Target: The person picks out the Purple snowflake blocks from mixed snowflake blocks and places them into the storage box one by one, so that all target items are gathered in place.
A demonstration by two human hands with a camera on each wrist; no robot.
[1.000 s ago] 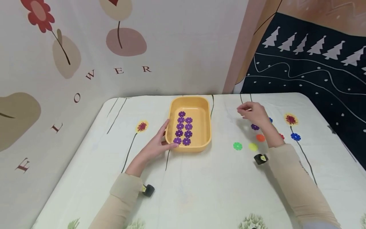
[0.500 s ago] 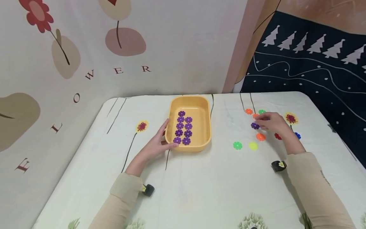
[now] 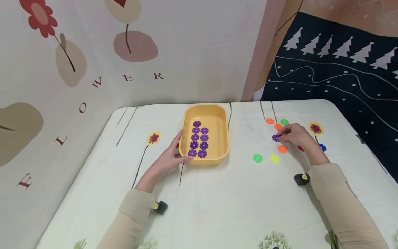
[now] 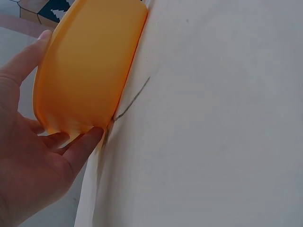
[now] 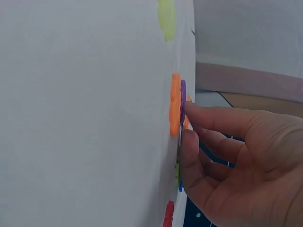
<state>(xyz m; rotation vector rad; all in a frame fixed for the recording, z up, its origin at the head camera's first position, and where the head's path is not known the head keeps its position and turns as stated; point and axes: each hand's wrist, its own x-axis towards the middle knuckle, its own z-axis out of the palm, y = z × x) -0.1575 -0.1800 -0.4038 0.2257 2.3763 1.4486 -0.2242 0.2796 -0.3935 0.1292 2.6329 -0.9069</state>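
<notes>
My left hand (image 3: 166, 157) grips the left front corner of a yellow plastic tray (image 3: 222, 138). Its thumb lies over the rim, and in the left wrist view the fingers (image 4: 85, 146) curl against the tray's outer wall (image 4: 94, 61). Purple snowflake discs (image 3: 203, 137) lie in two columns on the left side of the tray floor. At the right, my right hand (image 3: 295, 134) pinches at the edge of another purple snowflake disc (image 3: 275, 138) low on the table. The right wrist view shows this purple disc (image 5: 183, 97) at the fingertips, partly behind an orange disc (image 5: 174, 104).
Around the right hand lie loose orange (image 3: 282, 148), green (image 3: 257, 158), yellow (image 3: 274, 158), red (image 3: 300, 148) and blue discs (image 3: 322, 147). Another green disc (image 3: 284, 122) is farther back. Patterned cloth hangs behind the table (image 3: 217, 200).
My right hand has moved from above the table, right and down to the purple disc, which has shifted slightly in the last half second. The left hand and tray stay in place.
</notes>
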